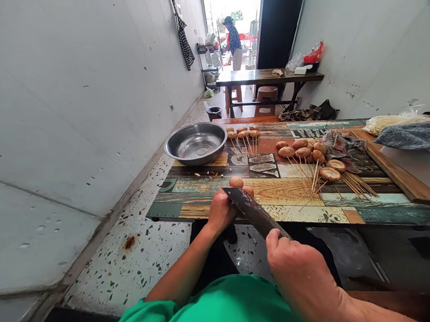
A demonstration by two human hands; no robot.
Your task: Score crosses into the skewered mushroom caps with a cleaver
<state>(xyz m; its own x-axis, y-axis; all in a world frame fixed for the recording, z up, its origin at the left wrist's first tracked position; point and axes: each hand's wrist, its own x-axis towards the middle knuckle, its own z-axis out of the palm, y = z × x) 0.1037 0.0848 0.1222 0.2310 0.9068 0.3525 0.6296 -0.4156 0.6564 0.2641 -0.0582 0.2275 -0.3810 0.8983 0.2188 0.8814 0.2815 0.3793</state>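
My right hand [303, 267] is wrapped round the handle end of a dark, broad-bladed kitchen knife [255, 212]. Its blade slants up and left, across the front of my left hand [222, 211]. That left hand is closed at the table's front edge, against a brown potato [248, 191], though the blade hides most of its fingers. Another potato [236, 182] shows just beyond the knuckles. To the right lies a pile of potatoes [301, 153], several with wooden skewers, and two cut-looking ones [329, 174]. Loose bamboo skewers [358, 184] lie beside them.
A steel basin [196, 143] stands at the table's left end, near peel scraps [214, 174]. Skewered potatoes [243, 133] lie behind. On the right are a rag [340, 143] and a wood-edged board [402, 169]. A person [233, 38] stands by the doorway beyond another table [254, 77].
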